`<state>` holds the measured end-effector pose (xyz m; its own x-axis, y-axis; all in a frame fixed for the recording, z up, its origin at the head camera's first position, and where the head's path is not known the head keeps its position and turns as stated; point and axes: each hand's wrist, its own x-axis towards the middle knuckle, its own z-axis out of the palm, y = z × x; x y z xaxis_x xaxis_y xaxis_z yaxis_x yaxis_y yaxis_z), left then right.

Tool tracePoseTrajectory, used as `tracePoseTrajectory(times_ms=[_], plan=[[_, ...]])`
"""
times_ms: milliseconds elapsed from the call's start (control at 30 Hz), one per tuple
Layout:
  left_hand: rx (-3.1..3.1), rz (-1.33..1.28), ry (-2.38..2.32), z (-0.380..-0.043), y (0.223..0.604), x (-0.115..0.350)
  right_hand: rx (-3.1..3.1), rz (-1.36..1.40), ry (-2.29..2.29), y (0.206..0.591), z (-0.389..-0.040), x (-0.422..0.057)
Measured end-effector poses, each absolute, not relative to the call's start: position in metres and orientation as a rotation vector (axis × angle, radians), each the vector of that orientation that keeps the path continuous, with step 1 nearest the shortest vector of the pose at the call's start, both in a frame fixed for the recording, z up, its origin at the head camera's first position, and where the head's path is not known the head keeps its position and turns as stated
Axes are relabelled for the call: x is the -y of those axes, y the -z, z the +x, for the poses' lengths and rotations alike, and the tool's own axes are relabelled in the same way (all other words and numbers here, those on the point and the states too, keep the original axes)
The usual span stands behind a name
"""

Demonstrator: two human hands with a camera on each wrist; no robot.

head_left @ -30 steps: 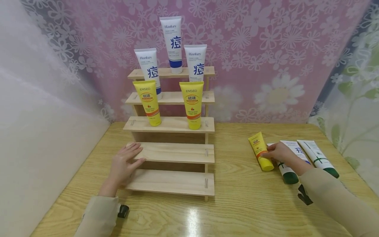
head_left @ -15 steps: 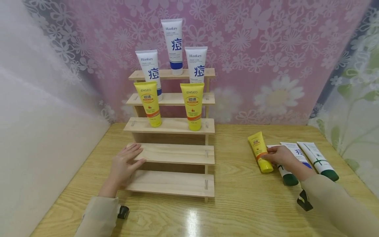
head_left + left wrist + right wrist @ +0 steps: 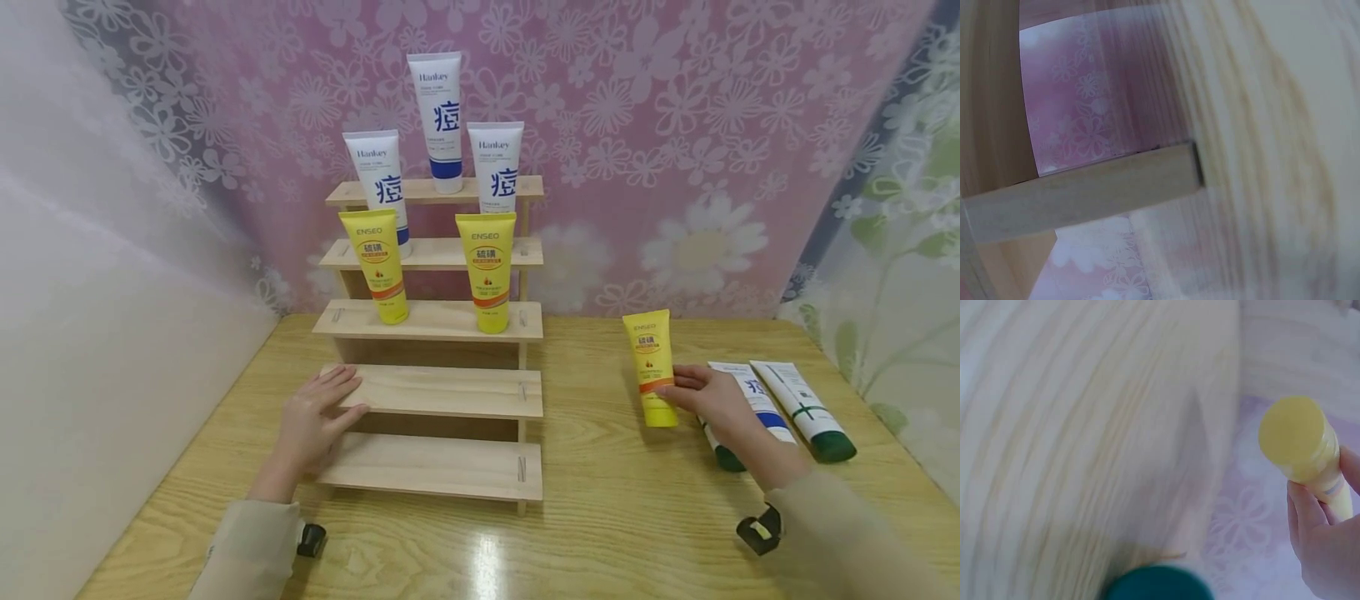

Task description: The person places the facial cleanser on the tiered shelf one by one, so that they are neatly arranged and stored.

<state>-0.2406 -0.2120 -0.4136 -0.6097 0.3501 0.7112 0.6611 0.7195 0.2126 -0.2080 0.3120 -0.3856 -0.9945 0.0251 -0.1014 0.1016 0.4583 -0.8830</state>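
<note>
My right hand [image 3: 716, 406] pinches a yellow squeeze tube [image 3: 649, 358] near its cap. The tube stands nearly upright, cap down, label facing me. In the right wrist view, the tube's round yellow cap [image 3: 1292, 439] points toward the camera, with the fingers [image 3: 1310, 515] just behind it. My left hand [image 3: 313, 421] rests on the left end of a tiered wooden display rack [image 3: 450, 389], its fingers laid over the second tier from the bottom. Two yellow tubes [image 3: 489, 275] stand cap down on the middle tier. White tubes with blue bands [image 3: 438, 117] stand on the upper two tiers.
A white tube with a blue band [image 3: 757, 398] and a white tube with a green cap [image 3: 806, 408] lie at the right of the wooden table [image 3: 600, 517]. Another green cap [image 3: 726, 457] shows under my right hand. A flowered backdrop [image 3: 637, 150] stands behind.
The yellow tube in my right hand has come up from lying tilted on the table to nearly upright. The left hand has stayed on the rack.
</note>
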Motion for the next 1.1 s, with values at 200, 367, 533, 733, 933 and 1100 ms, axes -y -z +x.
tracePoseTrajectory(times_ms=[200,367,533,733,933,1100], plan=[[2.285,-0.749,0.630,-0.239,0.414,0.212,-2.582,0.071,1.759,0.376,-0.197,-0.296],[2.277,-0.751,0.633,-0.240,0.414,0.212,-2.500,0.035,1.903,0.367,-0.190,-0.280],[2.270,-0.756,0.652,-0.240,0.415,0.213,-2.405,-0.066,2.068,0.360,-0.185,-0.261],[2.287,-0.752,0.648,-0.239,0.415,0.212,-2.332,-0.182,2.190,0.354,-0.181,-0.239],[2.268,-0.762,0.645,-0.240,0.415,0.212,-2.296,-0.276,2.216,0.349,-0.179,-0.215],[2.267,-0.765,0.643,-0.241,0.414,0.212,-2.304,-0.259,2.196,0.343,-0.181,-0.194]])
